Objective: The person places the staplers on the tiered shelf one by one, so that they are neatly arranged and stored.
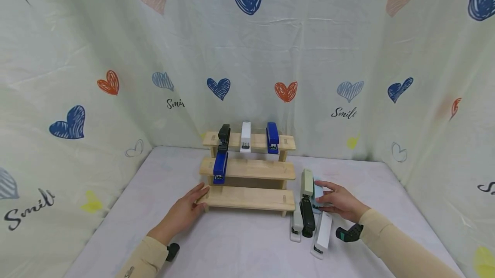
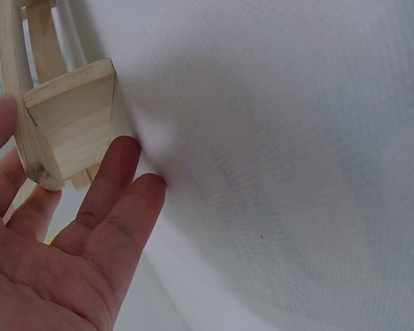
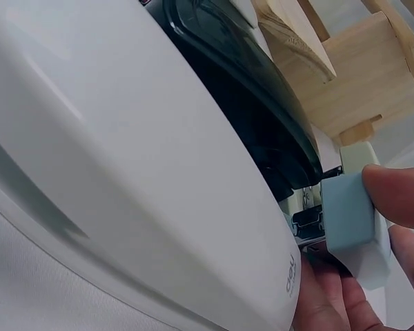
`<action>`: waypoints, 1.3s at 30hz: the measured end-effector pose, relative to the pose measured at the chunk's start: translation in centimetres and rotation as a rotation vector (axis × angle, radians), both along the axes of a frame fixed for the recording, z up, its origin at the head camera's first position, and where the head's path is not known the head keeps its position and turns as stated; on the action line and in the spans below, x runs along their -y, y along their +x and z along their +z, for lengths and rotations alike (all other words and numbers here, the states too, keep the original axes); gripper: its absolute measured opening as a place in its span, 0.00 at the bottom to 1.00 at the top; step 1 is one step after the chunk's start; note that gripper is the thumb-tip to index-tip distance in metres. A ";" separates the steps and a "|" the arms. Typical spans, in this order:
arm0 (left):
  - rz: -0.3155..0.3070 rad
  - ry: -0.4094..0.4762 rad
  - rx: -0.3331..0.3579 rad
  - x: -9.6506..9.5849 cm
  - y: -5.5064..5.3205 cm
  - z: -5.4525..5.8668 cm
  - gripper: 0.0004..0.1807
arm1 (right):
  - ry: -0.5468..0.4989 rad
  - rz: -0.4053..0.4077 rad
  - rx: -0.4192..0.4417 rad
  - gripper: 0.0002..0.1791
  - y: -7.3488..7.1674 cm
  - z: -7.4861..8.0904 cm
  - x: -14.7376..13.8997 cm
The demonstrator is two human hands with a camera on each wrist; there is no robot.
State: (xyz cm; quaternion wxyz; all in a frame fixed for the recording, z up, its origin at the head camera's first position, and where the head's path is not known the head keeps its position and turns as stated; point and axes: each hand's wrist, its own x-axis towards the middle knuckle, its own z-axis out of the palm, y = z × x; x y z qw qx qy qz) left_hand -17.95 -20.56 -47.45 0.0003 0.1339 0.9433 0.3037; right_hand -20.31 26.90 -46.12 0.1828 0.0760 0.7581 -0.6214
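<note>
My left hand (image 1: 183, 213) holds the left end of the lowest board of a three-step wooden rack (image 1: 251, 198). In the left wrist view, the thumb and nearer fingers are around the board's end (image 2: 76, 124), with two fingers extended beside it. My right hand (image 1: 342, 200) pinches a light blue stapler (image 3: 348, 214) right of the rack, thumb on one side and fingers on the other. Close around it lie a pale green stapler (image 1: 307, 183), a black stapler (image 1: 307, 218), a greyish-white stapler (image 1: 296, 222) and a white stapler (image 1: 323, 233).
On the rack's top board stand a black stapler (image 1: 223, 137), a white stapler (image 1: 245, 136) and a blue stapler (image 1: 272, 137). Another blue stapler (image 1: 220, 166) sits at the middle board's left. A heart-printed curtain (image 1: 321, 54) hangs behind the white-covered table (image 1: 232, 248).
</note>
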 end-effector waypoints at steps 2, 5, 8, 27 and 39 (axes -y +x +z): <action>0.000 -0.003 0.001 0.0 0.0 0.0 0.29 | 0.000 -0.004 0.000 0.39 0.0 0.0 0.0; 0.000 -0.007 0.005 0.0 0.0 0.0 0.29 | -0.001 -0.010 0.000 0.39 0.0 -0.1 0.0; 0.002 -0.007 0.006 0.0 0.1 0.0 0.29 | -0.007 -0.013 -0.001 0.39 0.0 -0.1 0.0; -0.013 -0.003 -0.011 0.0 0.0 0.3 0.29 | -0.026 -0.051 -0.001 0.40 -0.1 0.0 -0.6; -0.010 -0.014 -0.007 0.1 -0.1 -0.1 0.29 | -0.053 -0.069 -0.026 0.39 0.2 0.8 -1.9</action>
